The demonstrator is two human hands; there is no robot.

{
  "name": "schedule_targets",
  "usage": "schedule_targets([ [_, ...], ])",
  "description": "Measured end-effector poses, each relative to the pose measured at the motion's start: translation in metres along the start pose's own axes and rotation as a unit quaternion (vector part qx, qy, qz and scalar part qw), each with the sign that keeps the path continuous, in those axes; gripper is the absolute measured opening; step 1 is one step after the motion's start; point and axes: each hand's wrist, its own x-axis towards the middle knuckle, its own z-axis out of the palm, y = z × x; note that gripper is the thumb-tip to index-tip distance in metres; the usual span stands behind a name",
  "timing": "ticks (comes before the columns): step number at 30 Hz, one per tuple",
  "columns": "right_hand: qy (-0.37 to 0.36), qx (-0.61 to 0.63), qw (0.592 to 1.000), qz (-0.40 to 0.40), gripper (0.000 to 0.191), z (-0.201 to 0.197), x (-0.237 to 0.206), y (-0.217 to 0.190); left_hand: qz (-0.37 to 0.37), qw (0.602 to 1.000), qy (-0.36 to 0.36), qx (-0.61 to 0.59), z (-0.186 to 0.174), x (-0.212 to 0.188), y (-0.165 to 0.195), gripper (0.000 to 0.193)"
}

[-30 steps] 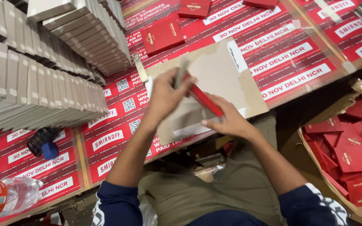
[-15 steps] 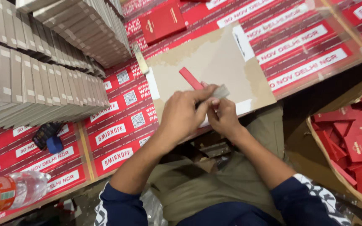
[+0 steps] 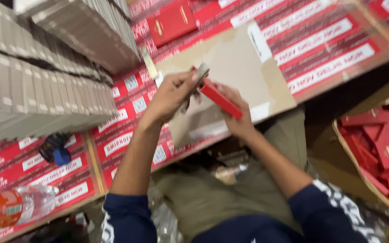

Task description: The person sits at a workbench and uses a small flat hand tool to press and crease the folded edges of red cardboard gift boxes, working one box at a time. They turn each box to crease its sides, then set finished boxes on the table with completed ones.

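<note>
At frame centre, the left hand (image 3: 172, 96) and right hand (image 3: 236, 112) are both gripping a thin red card sleeve (image 3: 219, 99) by its edges; it looks light, stiff, easily creased.

Both hands, left hand (image 3: 172, 96) and right hand (image 3: 235, 112), grip a flat red carton (image 3: 219, 98) above a cardboard sheet (image 3: 244, 63).

**Warm light, smeared frame**

I see warm, even light from above. Motion blur softens everything, worst on the grey card stacks (image 3: 46, 85) far left and the red box bin (image 3: 379, 148) right. Deep shadow sits under the table edge (image 3: 338, 90).
</note>
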Motion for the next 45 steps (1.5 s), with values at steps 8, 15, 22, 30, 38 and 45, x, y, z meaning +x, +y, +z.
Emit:
schedule_targets([
  [8,-0.131,-0.189,0.973,0.013,0.054,-0.034,-0.001,-0.050,0.192,0.963,0.040,0.185,0.051,-0.020,0.013,0.034],
  [15,-0.059,-0.224,0.969,0.081,0.024,-0.012,-0.008,-0.046,0.052,0.915,0.114,0.384,0.086,-0.032,0.017,0.030],
  [22,-0.040,-0.212,0.976,0.021,0.039,0.004,-0.011,-0.058,0.065,0.830,0.280,0.477,0.019,0.006,0.009,0.027],
  [30,0.176,0.054,0.964,0.190,0.042,-0.055,-0.016,-0.029,-0.017,0.935,0.259,0.241,-0.016,0.009,-0.080,0.033],
  [38,0.395,-0.002,0.918,0.039,0.042,-0.237,-0.123,-0.049,0.089,0.822,0.337,0.451,0.011,-0.005,-0.112,0.027],
  [45,0.416,0.001,0.880,0.228,0.056,-0.215,-0.176,-0.037,0.106,0.808,0.341,0.468,0.015,-0.005,-0.110,0.027],
])
